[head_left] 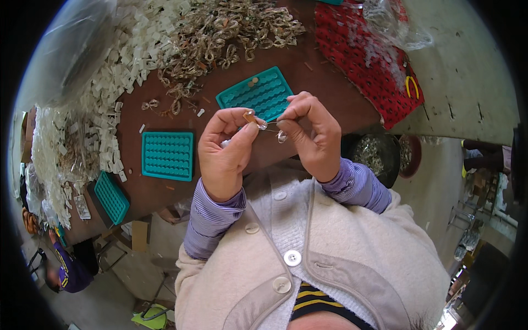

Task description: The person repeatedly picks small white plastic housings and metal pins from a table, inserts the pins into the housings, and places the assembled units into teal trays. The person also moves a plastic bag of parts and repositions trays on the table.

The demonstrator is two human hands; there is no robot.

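My left hand is closed in a pinch on a small orange-brown tab with something clear and shiny beside it. A thin wire runs from there across to my right hand, whose thumb and forefinger pinch its other part. Below those right fingertips hangs a small clear loop. Both hands are held above the near edge of the brown table. Just behind them lies a teal tray with rows of round hollows and a few small tan discs on it.
Another teal tray lies to the left, and a third at the table's left edge. A heap of coiled wires and many white pieces cover the back. Yellow-handled pliers rest on red cloth. Tubs stand at right.
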